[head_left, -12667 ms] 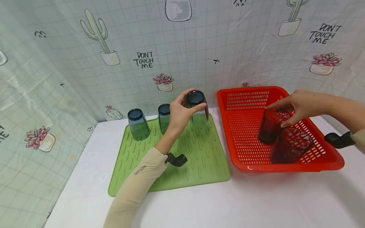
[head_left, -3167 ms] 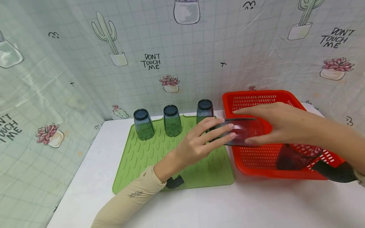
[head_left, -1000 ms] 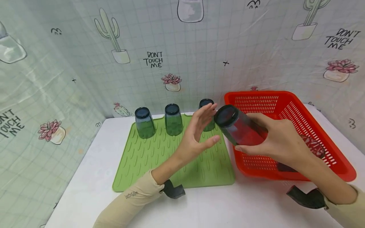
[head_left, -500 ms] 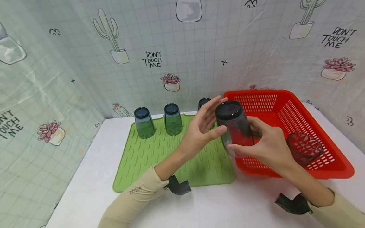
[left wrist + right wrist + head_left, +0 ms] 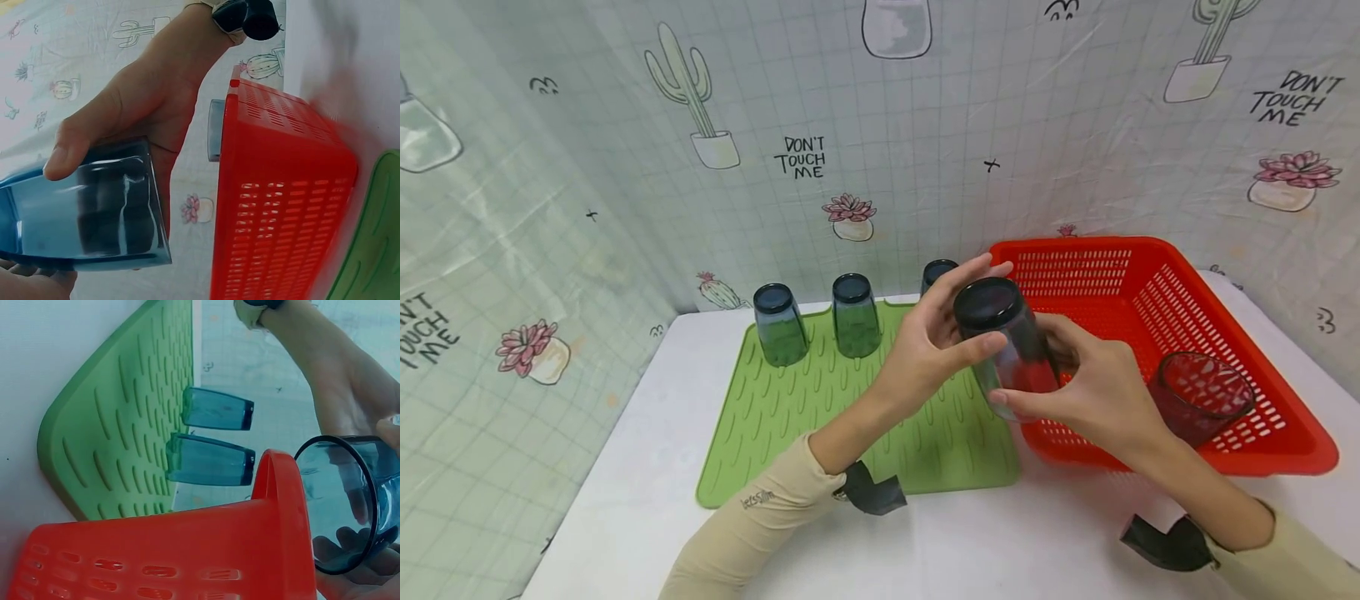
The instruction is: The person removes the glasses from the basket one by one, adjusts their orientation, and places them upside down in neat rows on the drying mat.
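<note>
Fingers of both hands curl around one dark blue translucent plastic tumbler (image 5: 1006,346), which is held in the air, upside down, its flat base tipped toward the camera. It hangs over the gap between a green ridged silicone drying mat (image 5: 790,417) and a red perforated plastic basket (image 5: 1187,275).

From the head view, the left hand (image 5: 928,350) comes in from seven o'clock, forearm in a beige sleeve (image 5: 752,525) angled up across the mat. Its thumb lies across the tumbler's near side and its fingers wrap the far side near the base. The right hand (image 5: 1086,387) comes in from five o'clock, thumb under the tumbler's lower wall near the rim, fingers curved behind it. Both hands clamp the same tumbler from opposite sides.

In the left wrist view the tumbler (image 5: 81,209) fills the lower left, with the right hand's thumb pressed on its wall. In the right wrist view its open mouth (image 5: 350,500) faces the camera beside the basket's rim.

At eleven o'clock from the hands, three more blue tumblers stand upside down in a row along the mat's far edge: one at the left (image 5: 780,323), one in the middle (image 5: 855,314), and one (image 5: 937,273) partly hidden behind the left hand. At three o'clock, another tumbler (image 5: 1198,398) sits in the basket, tilted, mouth upward. Everything rests on a white table (image 5: 1000,542).
</note>
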`<state>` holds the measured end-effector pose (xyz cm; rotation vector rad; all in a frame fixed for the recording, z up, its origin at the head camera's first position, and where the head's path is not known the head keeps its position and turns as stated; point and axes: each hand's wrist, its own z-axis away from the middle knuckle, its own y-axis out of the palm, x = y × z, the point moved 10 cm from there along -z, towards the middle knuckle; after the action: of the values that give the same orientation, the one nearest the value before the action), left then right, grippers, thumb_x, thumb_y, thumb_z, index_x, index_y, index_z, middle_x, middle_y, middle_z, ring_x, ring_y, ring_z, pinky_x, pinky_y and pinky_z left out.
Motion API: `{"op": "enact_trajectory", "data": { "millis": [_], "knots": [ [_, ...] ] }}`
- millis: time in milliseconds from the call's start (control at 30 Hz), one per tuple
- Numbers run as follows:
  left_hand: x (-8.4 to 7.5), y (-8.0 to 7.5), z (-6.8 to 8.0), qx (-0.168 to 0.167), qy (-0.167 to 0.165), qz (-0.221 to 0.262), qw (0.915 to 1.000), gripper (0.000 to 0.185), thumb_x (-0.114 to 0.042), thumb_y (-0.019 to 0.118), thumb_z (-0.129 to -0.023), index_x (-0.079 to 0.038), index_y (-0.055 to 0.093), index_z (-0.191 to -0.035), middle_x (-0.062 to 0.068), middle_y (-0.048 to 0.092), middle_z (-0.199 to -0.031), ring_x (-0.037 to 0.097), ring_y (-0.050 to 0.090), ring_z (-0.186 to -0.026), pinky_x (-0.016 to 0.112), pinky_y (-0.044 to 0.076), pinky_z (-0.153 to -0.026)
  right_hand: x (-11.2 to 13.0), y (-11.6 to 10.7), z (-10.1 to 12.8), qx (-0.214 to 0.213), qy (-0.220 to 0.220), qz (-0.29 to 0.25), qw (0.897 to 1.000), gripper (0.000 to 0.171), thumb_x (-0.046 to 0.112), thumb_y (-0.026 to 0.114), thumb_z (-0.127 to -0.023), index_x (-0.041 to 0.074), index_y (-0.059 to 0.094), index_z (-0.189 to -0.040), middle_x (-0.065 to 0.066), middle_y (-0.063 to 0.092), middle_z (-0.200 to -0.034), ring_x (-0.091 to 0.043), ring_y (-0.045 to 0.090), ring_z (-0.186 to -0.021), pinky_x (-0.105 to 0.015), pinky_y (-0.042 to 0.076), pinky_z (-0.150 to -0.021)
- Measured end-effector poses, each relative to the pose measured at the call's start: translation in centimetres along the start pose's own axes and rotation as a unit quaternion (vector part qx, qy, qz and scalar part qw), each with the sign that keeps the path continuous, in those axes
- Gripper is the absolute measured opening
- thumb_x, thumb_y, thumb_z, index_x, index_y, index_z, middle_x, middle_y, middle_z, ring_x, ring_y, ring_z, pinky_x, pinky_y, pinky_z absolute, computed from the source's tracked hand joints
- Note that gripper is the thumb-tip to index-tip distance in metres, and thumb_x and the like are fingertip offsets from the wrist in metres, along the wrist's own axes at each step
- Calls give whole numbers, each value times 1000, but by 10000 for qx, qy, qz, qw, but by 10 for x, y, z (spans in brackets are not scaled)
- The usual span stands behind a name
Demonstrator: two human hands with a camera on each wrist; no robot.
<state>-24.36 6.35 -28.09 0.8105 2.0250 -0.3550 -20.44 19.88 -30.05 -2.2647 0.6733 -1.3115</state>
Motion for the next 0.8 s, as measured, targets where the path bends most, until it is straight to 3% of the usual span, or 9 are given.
{"op": "enact_trajectory", "data": {
  "millis": [233, 367, 467, 633, 700, 800],
  "knots": [
    [-1, 2, 1, 79, -11, 14, 10000, 87, -46, 80, -86, -10, 41, -154, 9, 51, -152, 23, 53, -135, 35, 47, -110, -1, 4, 2, 59, -27, 2, 10000, 68, 29, 95, -72, 11, 64, -130, -3, 75, -108, -20, 75, -93, -10, 54, -77],
    [-1, 3, 1, 97, -17, 29, 9999, 68, -17, 77, -92, -9, 44, -151, 13, 51, -151, 23, 55, -133, 36, 48, -109, -1, 6, 2, 52, -80, 12, 10000, 69, 28, 95, -72, 10, 64, -131, -5, 75, -113, -22, 75, -96, -7, 52, -80],
    [0, 3, 1, 4, -94, -33, 10000, 66, 6, 73, -89, -9, 47, -148, 12, 55, -146, 22, 59, -126, 36, 51, -105, -1, 5, 2, 40, -42, 49, 10000, 71, 29, 95, -72, 10, 63, -133, -6, 74, -116, -23, 75, -98, -5, 50, -81],
    [0, 0, 3, -177, -117, -234, 9995, 65, 14, 71, -86, -6, 50, -144, 9, 62, -134, 20, 65, -112, 35, 58, -95, -2, 8, 2, 164, 141, -6, 9998, 75, 31, 93, -74, 9, 60, -137, -8, 72, -123, -28, 73, -104, -5, 49, -83],
    [-2, -1, 3, -214, -33, -305, 9993, 64, 15, 72, -85, -5, 51, -143, 10, 62, -130, 20, 65, -110, 34, 58, -93, -2, 11, 2, 303, 203, -24, 9993, 77, 33, 92, -76, 10, 57, -141, -7, 70, -127, -29, 72, -108, -13, 53, -87],
    [-5, -3, 4, -255, 113, -397, 9988, 63, 13, 73, -85, -4, 51, -142, 11, 62, -129, 21, 66, -108, 33, 59, -91, 0, 16, 0, 573, 188, 22, 9982, 80, 34, 90, -79, 11, 52, -146, -7, 67, -132, -30, 69, -113, -36, 58, -93]
  ]
}}
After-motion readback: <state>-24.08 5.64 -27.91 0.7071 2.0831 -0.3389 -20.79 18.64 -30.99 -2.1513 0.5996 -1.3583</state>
